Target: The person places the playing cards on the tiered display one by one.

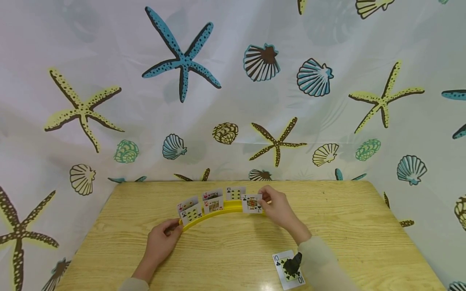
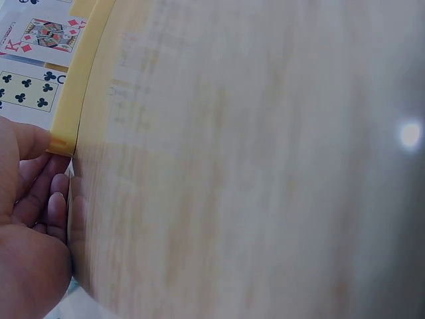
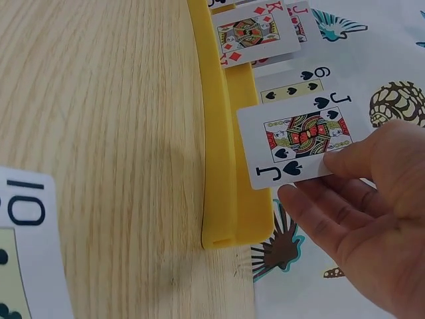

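Observation:
A curved yellow card holder stands on the table with playing cards upright in two rows. My left hand grips its left end, the thumb against the corner. Between thumb and fingers my right hand pinches a jack of spades, held over the right part of the holder. Behind the jack shows a six of spades. Farther left are a king of diamonds before a red jack, and a six of clubs before a red seven.
A ten of clubs lies face up on the wooden table near my right forearm, partly covered by a dark object at the sleeve. A white cloth with starfish and shells hangs behind the table and along both sides.

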`<state>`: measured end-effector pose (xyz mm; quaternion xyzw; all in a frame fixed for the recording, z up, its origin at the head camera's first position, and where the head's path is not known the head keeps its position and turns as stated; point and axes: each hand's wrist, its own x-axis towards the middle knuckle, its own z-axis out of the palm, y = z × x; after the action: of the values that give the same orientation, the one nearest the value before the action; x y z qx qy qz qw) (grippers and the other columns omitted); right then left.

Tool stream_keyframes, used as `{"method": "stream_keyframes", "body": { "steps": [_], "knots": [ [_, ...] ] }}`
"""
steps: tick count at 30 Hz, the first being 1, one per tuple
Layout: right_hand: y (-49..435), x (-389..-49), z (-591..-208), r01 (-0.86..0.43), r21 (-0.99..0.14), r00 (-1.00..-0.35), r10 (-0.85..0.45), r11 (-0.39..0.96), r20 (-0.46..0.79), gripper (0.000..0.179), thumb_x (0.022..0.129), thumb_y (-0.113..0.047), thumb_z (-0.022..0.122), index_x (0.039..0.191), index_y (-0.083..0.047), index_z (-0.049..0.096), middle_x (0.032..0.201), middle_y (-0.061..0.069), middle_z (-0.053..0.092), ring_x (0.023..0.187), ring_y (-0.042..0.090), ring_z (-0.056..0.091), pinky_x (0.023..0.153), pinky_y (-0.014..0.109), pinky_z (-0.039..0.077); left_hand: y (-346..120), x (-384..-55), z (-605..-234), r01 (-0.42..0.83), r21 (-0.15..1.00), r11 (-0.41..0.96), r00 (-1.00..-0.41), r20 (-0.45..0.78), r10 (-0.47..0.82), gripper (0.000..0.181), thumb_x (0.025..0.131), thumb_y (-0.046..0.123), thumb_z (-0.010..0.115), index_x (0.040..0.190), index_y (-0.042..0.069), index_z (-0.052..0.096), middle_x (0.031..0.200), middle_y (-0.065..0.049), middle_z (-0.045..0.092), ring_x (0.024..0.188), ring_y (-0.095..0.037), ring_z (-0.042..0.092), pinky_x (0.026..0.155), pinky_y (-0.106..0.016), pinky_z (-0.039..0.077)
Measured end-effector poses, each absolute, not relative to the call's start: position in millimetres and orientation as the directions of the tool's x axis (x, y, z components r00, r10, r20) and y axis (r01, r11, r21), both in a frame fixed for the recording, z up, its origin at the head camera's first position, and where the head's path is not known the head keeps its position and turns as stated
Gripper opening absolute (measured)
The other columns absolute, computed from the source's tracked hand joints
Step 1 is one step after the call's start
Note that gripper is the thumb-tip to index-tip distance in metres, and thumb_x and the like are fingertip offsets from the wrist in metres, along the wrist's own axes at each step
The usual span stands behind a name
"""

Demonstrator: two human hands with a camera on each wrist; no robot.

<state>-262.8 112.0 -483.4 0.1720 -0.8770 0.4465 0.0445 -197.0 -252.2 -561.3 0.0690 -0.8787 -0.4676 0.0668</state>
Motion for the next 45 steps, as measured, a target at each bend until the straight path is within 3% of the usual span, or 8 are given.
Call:
{"method": "stream_keyframes", "body": {
  "steps": [21,45],
  "knots": [
    [89.7,-264.4,-488.0,-0.355,-0.785,-0.930,-0.281,0.507,0.238,0.009,0.101,0.000,0.066,0.107,-0.006,0.064,0.101,0.009,0.072,0.097,0.022,0.068,0.088,0.042,0.060,-250.6,-196.0,-559.0,-0.059,0.829,0.556,-0.981,0.056,-0.187,0.031,0.102,0.017,0.069,0.128,0.000,0.074,0.115,-0.016,0.077,0.091,-0.005,0.065,0.078,-0.017,0.052],
    [71.5,-270.5,-496.5,-0.370,-0.785,-0.922,-0.299,0.497,0.245,0.008,0.101,0.003,0.064,0.104,-0.004,0.063,0.103,0.013,0.072,0.098,0.024,0.068,0.085,0.036,0.062,-251.6,-196.5,-561.3,-0.067,0.835,0.546,-0.982,0.042,-0.184,0.032,0.104,0.019,0.069,0.130,0.001,0.073,0.117,-0.015,0.077,0.094,-0.006,0.066,0.079,-0.017,0.053]
  ]
}}
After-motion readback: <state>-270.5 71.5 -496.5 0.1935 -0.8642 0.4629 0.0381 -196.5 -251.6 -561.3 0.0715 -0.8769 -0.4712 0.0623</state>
